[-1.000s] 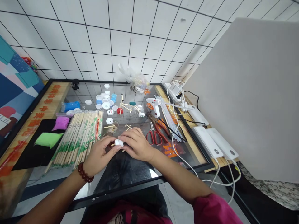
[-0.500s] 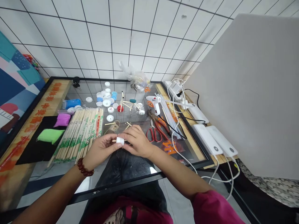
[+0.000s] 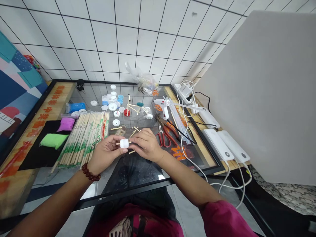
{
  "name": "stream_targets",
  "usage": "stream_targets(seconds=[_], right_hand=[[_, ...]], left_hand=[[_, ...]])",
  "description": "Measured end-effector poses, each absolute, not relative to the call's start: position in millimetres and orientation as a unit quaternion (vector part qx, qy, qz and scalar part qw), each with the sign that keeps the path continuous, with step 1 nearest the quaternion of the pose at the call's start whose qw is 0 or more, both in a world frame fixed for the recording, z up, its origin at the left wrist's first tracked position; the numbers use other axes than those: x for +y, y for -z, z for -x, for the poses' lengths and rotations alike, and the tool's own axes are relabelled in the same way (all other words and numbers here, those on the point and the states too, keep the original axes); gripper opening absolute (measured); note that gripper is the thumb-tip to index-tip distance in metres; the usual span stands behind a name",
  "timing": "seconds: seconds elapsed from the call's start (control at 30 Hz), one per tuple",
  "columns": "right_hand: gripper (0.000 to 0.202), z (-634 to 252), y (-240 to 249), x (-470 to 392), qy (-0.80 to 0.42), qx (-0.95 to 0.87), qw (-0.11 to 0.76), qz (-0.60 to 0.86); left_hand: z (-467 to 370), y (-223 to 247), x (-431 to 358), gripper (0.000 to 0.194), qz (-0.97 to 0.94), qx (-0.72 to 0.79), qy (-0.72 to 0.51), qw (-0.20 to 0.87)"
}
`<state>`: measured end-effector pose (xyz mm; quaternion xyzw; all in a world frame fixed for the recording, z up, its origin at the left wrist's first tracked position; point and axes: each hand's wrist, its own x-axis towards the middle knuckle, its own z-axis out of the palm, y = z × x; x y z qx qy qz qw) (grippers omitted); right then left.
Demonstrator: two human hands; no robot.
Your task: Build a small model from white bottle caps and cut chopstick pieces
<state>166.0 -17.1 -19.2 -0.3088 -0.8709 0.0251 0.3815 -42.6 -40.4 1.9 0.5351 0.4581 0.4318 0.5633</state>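
Observation:
My left hand, with a beaded bracelet at the wrist, is closed on a small white cap piece. It looks like two bottle caps joined face to face, and a thin wooden stick passes through it, showing on both sides. My right hand pinches at the right end of the piece, fingertips against the stick. Below and behind the fingers lie cut bits of wooden stick. Just beyond them is a small round clear dish. Part of the stick is hidden by my fingers.
Bundled chopsticks and green clay lie left. Loose bottle caps and a stick-and-cap assembly sit farther back. On the right are red-handled scissors, pliers, a glue gun and trailing cables.
The cap piece has turned and risen slightly, so both stick ends show more clearly. My right hand has shifted a little, and a stick bit now shows beneath it.

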Motion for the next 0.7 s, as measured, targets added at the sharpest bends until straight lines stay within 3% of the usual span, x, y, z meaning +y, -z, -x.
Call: stream_targets(seconds=[0.37, 0.47, 0.6, 0.7], right_hand=[[0.024, -165, 17, -17, -0.011, -0.883, 0.347, 0.317], [0.021, -165, 18, -16, -0.014, -0.88, 0.353, 0.316], [0.015, -164, 21, -15, -0.02, -0.882, 0.357, 0.308], [0.014, -161, 24, -18, -0.046, -0.879, 0.362, 0.308]], left_hand=[[41, 10, -42, 0.04, -0.583, 0.483, -0.414, 0.504], [44, 11, -43, 0.047, -0.651, 0.488, -0.383, 0.437], [45, 7, -46, 0.039, -0.723, 0.496, -0.351, 0.329], [42, 1, -49, 0.033, -0.731, 0.507, -0.341, 0.305]])
